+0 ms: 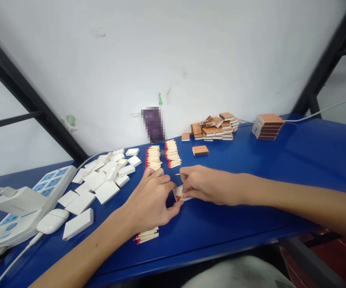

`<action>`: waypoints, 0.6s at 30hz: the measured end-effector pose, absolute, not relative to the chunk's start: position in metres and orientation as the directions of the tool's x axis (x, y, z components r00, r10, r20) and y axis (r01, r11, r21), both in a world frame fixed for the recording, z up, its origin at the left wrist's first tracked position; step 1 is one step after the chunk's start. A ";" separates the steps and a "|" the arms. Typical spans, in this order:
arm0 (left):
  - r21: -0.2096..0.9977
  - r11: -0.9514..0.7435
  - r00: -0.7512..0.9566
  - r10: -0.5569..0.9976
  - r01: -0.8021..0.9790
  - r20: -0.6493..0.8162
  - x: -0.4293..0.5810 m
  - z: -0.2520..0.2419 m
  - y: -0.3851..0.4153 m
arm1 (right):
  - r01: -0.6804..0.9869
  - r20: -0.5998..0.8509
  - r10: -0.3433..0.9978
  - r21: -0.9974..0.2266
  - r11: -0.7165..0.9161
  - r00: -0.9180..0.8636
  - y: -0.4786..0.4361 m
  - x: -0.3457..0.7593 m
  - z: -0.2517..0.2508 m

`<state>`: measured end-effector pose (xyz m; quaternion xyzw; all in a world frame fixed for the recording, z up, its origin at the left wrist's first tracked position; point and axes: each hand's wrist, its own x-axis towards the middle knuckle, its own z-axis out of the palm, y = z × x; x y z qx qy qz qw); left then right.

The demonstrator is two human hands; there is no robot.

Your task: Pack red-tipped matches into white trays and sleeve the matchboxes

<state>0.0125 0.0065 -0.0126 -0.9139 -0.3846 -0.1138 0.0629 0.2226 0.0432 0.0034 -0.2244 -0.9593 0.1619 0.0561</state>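
Observation:
My left hand [151, 202] and my right hand [204, 185] meet at the middle of the blue table [295, 172], both pinched on a small white matchbox tray [179, 193] with red-tipped matches in it. A single loose match [177, 174] lies just beyond my right fingers. Two heaps of red-tipped matches [162, 156] lie further back. A small bunch of matches [147, 236] lies under my left wrist near the front edge.
Several white inner trays [101, 184] are scattered at the left. A white and blue power strip [25, 208] with a plugged adapter sits far left. Orange matchbox sleeves [216, 127] are piled at the back, a neat stack [268, 126] to their right, one box [200, 150] alone.

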 end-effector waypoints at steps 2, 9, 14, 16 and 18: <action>-0.021 -0.690 0.670 0.695 0.724 0.259 0.012 -0.012 0.007 | 0.412 0.032 0.444 -0.320 0.853 -0.896 0.043 0.224 0.005; -0.056 -0.683 0.669 0.690 0.728 0.276 0.006 -0.017 0.008 | 0.403 0.117 0.479 -0.392 0.827 -0.870 0.048 0.231 0.007; -0.084 -0.683 0.671 0.675 0.726 0.308 0.003 -0.020 0.011 | 0.555 0.244 0.627 -0.306 0.774 -0.740 0.068 0.229 -0.005; -0.095 -0.695 0.679 0.648 0.712 0.344 0.002 -0.018 0.011 | 0.595 0.181 0.638 -0.244 0.766 -0.748 0.077 0.227 -0.014; -0.116 -0.705 0.684 0.615 0.700 0.392 0.002 -0.016 0.011 | 0.597 0.149 0.635 -0.232 0.768 -0.758 0.082 0.225 -0.021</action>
